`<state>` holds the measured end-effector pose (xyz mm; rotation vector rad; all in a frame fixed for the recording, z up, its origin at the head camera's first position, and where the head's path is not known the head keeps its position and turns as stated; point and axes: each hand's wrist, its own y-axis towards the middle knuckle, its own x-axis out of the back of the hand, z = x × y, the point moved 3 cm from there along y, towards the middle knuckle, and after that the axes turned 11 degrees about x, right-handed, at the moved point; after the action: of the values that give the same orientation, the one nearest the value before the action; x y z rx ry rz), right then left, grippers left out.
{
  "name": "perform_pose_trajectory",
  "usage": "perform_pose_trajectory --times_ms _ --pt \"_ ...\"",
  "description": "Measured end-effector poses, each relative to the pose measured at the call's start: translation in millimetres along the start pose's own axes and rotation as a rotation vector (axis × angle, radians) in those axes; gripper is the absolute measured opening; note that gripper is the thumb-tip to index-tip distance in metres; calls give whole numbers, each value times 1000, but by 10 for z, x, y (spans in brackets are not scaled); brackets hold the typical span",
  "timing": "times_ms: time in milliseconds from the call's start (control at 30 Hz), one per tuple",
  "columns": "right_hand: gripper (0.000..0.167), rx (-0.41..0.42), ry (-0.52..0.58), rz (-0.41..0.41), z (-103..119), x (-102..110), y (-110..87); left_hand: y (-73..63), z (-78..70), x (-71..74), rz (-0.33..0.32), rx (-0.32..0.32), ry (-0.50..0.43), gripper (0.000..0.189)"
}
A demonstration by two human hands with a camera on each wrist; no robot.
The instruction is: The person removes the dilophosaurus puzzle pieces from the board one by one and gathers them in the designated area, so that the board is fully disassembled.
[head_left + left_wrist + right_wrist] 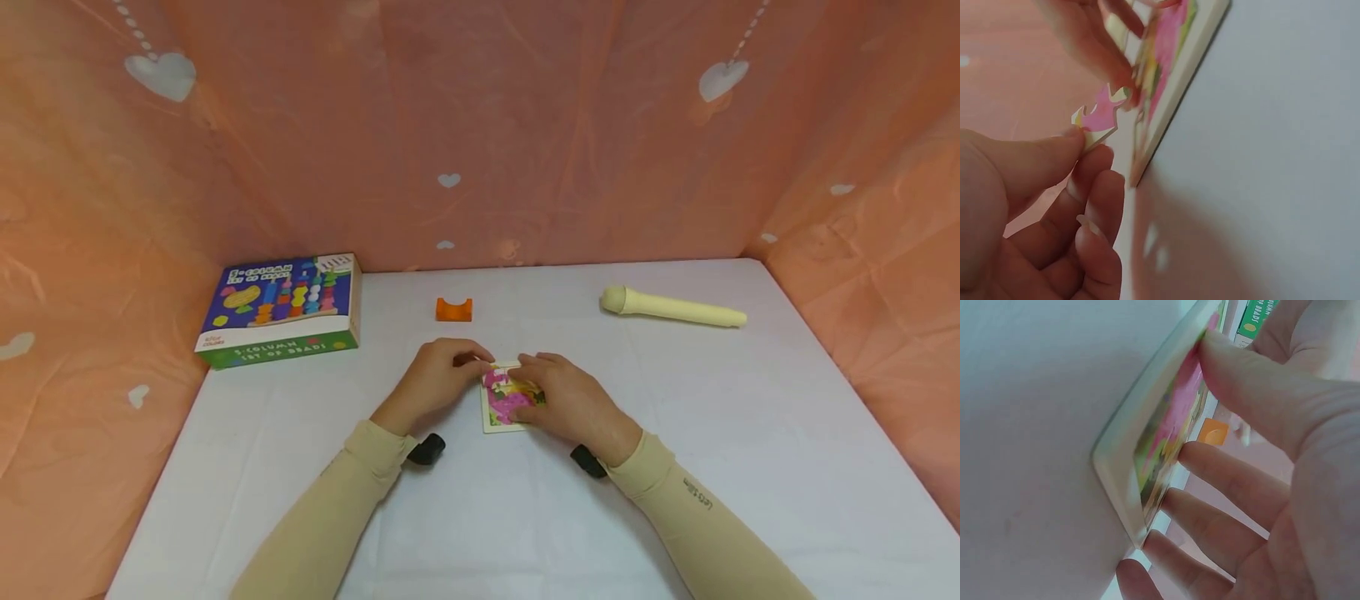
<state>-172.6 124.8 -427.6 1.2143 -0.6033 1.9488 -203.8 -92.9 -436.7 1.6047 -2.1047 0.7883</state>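
One white table point(750, 417) forms the work surface. Peach cloth point(525, 108) bearing white hearts point(448, 180) encloses it at the back, left and right. The puzzle point(504, 406), a flat board with a pale frame, lies face up near the middle of the table. The left hand point(437, 379) pinches a pink piece point(1102, 115) between thumb and fingertips at the puzzle's left side; whether the piece touches the board cannot be told. The right hand point(577, 406) spans the puzzle's right part with fingers spread wide, the thumb on the picture.

The table's back edge meets the cloth. A box point(288, 304) sits at the back left corner, against the left edge. An orange block point(453, 311) stands beyond the left hand, near the back edge. A cream rod point(675, 308) lies at the back right, well apart from the right hand. White surface runs from the right hand to the right edge, and between the two sleeves point(322, 517).
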Motion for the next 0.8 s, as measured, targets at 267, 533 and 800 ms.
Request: perform_pose_trajectory --times_ms 267,533,800 --pt "59 -11 5 1 29 -16 -9 -245 355 463 -26 78 -19 15" --pt "63 -19 49 10 26 -53 -94 -606 914 929 -87 206 48 20" --pt "63 -24 -2 -13 -103 79 -8 -686 1082 1218 -87 307 81 28"
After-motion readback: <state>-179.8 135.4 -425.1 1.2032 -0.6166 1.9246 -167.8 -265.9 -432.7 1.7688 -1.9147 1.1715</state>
